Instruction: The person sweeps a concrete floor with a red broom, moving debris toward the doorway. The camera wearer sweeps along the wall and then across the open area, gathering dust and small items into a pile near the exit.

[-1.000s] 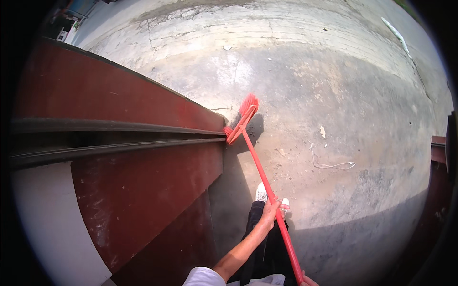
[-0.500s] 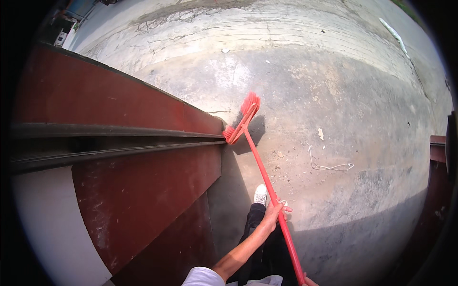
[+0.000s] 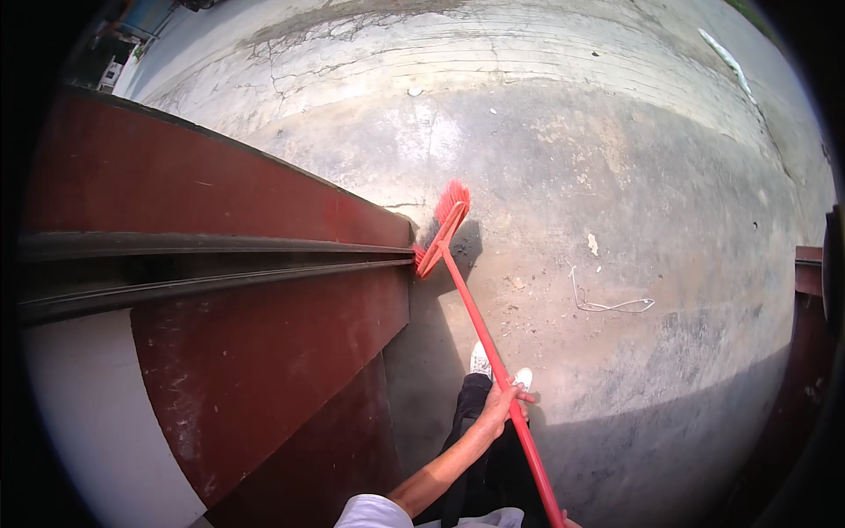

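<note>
left hand (image 3: pixel 500 407) clenched round the red broom handle (image 3: pixel 480 327) at lower centre; right hand (image 3: pixel 570 523) barely in frame at bottom edge, grip unreadable. broom head (image 3: pixel 443 227) at mid-frame on concrete floor (image 3: pixel 616 158), just beside the dark red gate rail (image 3: pixel 211 255). short strokes away from the rail would suit; loose wire (image 3: pixel 607 304) to the right could snag the bristles.

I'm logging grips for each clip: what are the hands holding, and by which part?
The left hand grips the red broom midway along its handle; the right hand, barely visible, seems to hold the handle's upper end.
</note>
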The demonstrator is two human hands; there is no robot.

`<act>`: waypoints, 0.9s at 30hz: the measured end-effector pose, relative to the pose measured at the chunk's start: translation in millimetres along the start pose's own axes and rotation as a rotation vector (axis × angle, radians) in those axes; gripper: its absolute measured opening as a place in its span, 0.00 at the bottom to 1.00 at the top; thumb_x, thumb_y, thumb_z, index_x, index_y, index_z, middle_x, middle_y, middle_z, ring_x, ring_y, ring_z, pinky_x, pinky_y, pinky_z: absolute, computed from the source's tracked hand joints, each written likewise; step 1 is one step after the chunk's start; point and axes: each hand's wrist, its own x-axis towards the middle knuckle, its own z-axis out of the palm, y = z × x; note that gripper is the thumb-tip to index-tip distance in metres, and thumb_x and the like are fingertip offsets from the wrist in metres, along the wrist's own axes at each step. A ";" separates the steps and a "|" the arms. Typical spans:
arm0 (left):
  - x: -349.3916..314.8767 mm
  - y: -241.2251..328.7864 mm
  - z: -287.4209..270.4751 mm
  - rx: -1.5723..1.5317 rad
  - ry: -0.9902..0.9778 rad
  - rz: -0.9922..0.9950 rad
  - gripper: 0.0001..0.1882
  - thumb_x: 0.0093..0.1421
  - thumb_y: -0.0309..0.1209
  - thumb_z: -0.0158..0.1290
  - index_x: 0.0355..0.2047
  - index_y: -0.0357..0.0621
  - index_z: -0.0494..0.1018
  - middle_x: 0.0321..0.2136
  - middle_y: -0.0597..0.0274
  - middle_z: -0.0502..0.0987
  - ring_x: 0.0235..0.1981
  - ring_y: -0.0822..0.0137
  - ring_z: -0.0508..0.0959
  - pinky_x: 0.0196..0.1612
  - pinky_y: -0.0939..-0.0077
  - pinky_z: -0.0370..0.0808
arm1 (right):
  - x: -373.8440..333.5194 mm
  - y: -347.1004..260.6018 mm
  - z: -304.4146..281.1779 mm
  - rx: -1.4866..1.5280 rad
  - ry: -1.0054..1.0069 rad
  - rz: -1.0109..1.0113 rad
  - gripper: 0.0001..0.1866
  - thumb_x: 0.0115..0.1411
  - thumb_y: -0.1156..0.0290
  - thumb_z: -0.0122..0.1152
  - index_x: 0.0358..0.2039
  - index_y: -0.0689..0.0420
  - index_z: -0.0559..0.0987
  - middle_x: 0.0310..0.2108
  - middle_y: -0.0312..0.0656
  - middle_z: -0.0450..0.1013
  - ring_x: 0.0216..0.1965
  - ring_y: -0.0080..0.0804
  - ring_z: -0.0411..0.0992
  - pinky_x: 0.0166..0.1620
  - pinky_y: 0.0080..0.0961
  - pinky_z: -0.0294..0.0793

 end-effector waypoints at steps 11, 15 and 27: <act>37.8 -1.2 -0.8 0.019 -0.074 -0.023 0.14 0.52 0.30 0.42 0.35 0.43 0.50 0.21 0.50 0.71 0.10 0.69 0.68 0.13 0.76 0.70 | -1.9 3.9 -7.6 0.021 0.016 -0.076 0.22 0.56 0.69 0.42 0.52 0.48 0.56 0.12 0.31 0.56 0.11 0.16 0.53 0.13 0.11 0.53; -1.7 -5.9 1.9 -0.002 -0.017 -0.023 0.27 0.53 0.30 0.40 0.49 0.40 0.39 0.21 0.52 0.70 0.10 0.69 0.68 0.13 0.75 0.70 | 10.1 -4.4 1.2 0.070 -0.055 0.030 0.22 0.56 0.69 0.42 0.52 0.49 0.55 0.12 0.31 0.56 0.11 0.15 0.54 0.13 0.10 0.53; 23.9 25.7 20.4 -0.033 -0.158 0.024 0.26 0.52 0.29 0.43 0.46 0.37 0.43 0.22 0.51 0.70 0.12 0.68 0.70 0.14 0.76 0.70 | -8.5 -60.4 24.5 0.063 -0.070 -0.011 0.22 0.56 0.66 0.43 0.51 0.51 0.55 0.12 0.29 0.53 0.10 0.14 0.51 0.12 0.08 0.50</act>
